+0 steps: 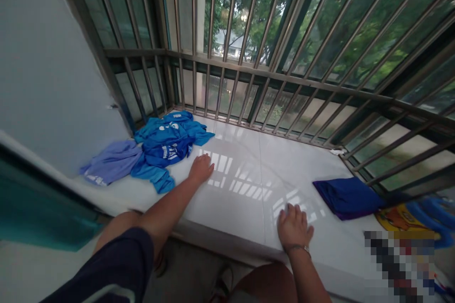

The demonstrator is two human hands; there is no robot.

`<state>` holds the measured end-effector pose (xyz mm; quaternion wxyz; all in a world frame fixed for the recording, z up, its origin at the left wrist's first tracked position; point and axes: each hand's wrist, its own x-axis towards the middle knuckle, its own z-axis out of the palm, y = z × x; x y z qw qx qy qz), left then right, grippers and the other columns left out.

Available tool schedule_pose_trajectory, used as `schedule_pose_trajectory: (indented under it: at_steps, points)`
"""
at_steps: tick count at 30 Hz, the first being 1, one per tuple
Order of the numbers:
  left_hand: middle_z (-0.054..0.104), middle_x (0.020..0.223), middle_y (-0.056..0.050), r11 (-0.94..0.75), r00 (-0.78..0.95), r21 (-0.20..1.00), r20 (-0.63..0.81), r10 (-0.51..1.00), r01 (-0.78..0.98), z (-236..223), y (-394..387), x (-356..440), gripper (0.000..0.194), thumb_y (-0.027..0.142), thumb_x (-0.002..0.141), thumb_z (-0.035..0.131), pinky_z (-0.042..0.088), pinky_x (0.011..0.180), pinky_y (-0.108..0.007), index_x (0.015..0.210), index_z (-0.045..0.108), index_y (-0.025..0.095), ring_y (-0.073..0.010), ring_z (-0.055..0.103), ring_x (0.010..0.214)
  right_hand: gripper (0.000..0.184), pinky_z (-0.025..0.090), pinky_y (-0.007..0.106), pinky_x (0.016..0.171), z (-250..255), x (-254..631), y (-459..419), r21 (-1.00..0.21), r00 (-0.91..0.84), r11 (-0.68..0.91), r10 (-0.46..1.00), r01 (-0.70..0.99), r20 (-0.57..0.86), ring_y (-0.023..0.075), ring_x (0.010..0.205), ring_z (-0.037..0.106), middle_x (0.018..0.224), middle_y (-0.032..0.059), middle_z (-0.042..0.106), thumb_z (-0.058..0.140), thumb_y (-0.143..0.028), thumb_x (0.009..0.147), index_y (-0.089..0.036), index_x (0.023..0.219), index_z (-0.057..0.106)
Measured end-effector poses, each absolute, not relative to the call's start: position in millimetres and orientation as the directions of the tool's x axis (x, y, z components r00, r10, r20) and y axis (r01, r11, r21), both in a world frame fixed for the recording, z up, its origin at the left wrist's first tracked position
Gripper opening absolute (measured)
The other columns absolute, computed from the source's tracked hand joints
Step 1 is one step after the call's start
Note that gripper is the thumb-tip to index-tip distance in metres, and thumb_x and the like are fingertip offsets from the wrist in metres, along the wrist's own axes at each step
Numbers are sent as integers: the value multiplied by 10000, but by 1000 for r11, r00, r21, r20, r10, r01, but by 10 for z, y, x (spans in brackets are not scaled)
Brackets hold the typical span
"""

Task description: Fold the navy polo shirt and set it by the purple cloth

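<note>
My left hand is over the white tiled ledge, just right of a heap of clothes. Its thumb stands a little apart from the fingers, and no cloth shows in it. That heap holds rumpled blue shirts with white print and a lilac garment. My right hand, with a band at the wrist, rests palm down near the ledge's front edge, its fingers extended and holding nothing. To its right lies a folded dark blue garment with a purple edge.
Metal window bars enclose the ledge at the back and sides. A blue and yellow item sits at the right end, beside a pixelated patch. A small white scrap lies by the bars. A teal panel stands at left.
</note>
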<state>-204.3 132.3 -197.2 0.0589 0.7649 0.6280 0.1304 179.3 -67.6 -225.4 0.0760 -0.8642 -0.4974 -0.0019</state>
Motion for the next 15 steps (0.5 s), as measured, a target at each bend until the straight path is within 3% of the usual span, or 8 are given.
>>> schedule_pose_trajectory:
  at_steps: [3,6,8,9,12,15]
  points:
    - [538,1701,-185,-274,256,216,109,961,937,-1888,1171,-2171,497,341,1061,521,340,1334,-449,1489,673,139,-287,481,1595,722,303,775,1256,-2175,1732,-682,-147,510,-499,859,854,46,449,1643,358,1784,215,385,208,-454,1090,-137,1649,537]
    - [444,1773,-158,-283,264,163,127,956,945,-1738,1088,-2466,571,351,1039,556,202,1392,-483,1574,616,158,-298,364,1667,692,289,767,1268,-2110,1693,-687,-162,520,-509,853,846,35,437,1649,349,1788,212,378,227,-431,1105,-136,1652,530]
    - [310,1824,-217,-135,111,145,164,980,980,-1632,1049,-2742,656,356,1060,503,111,1394,-595,1657,500,85,-366,235,1714,676,279,772,1271,-2077,1673,-695,-175,523,-510,852,842,36,441,1650,340,1785,217,380,243,-422,1112,-127,1645,534]
    - [278,1823,-259,-29,3,148,170,985,989,-1589,1023,-2886,684,357,1069,472,125,1376,-649,1675,450,40,-406,218,1712,667,271,776,1273,-2063,1662,-701,-183,522,-508,852,842,38,445,1651,332,1784,220,378,256,-416,1115,-120,1646,531]
    - [470,1693,-336,175,-198,179,121,973,968,-1532,903,-3246,614,278,1074,405,336,1299,-640,1596,525,-22,-436,440,1600,639,244,766,1290,-2027,1625,-725,-205,517,-499,855,842,41,445,1655,316,1787,222,368,303,-389,1120,-108,1653,519]
    - [679,1464,-328,104,-126,214,90,988,971,-1570,700,-3343,533,144,1051,341,471,1218,-525,1439,666,-25,-381,651,1408,614,240,747,1300,-2011,1607,-748,-210,512,-492,858,845,47,435,1649,328,1781,216,384,321,-370,1127,-117,1647,527]
